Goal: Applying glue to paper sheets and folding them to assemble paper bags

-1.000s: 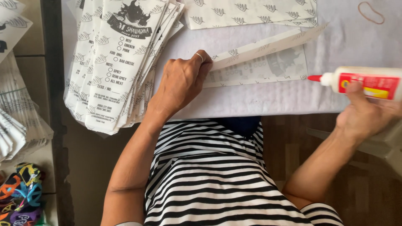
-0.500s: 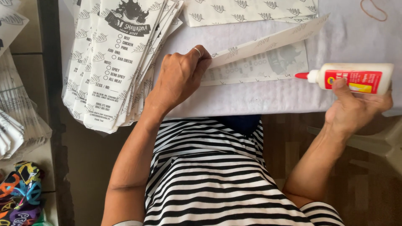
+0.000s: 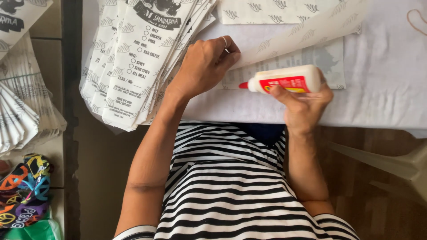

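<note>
My right hand [image 3: 307, 104] gripped the glue bottle [image 3: 284, 80] lying sideways, nozzle pointing left toward the flap [image 3: 284, 44] my left hand [image 3: 202, 66] pinned

Counts:
glue bottle [image 3: 284, 80]: one, white with red label and red tip
hands: two, left hand [image 3: 202, 66] and right hand [image 3: 304, 104]
ring [image 3: 224, 41]: one, on left hand
rubber band [image 3: 418, 20]: one, top right on white cloth [image 3: 382, 84], partly cut off by frame edge
fanned stack of printed paper bags [image 3: 138, 66]: one stack, sheets too many and too overlapped to count
second pile of bags [image 3: 22, 111] at far left: one
loose folded sheets by hands: at least two, exact number unclear
</note>
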